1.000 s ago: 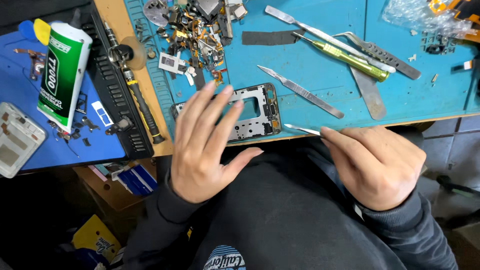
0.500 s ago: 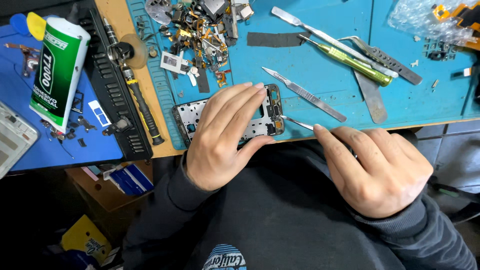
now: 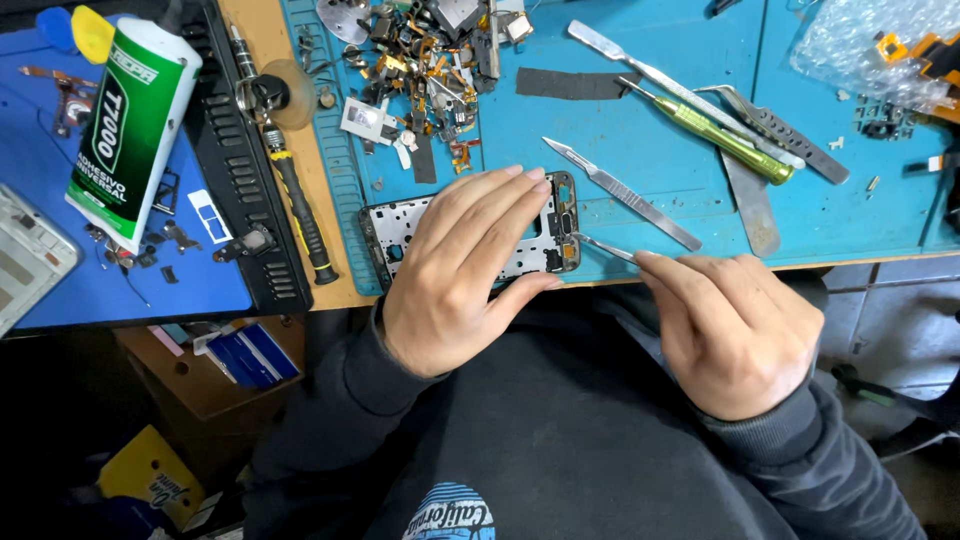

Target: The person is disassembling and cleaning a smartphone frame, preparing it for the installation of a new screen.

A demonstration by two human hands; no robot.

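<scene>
A bare phone frame lies on the blue work mat at the table's front edge. My left hand lies flat over it with fingers spread, thumb under its near edge, holding it down. My right hand pinches thin metal tweezers, whose tips touch the frame's right end. A scalpel lies just beyond the tweezers.
A heap of small phone parts sits at the back of the mat. A green screwdriver, metal spudgers and a black strip lie to the right. A glue tube and black screwdriver lie left.
My left hand has slid up from the table edge onto the phone frame. My right hand has moved left, bringing the tweezers' tips to the frame's right end.
</scene>
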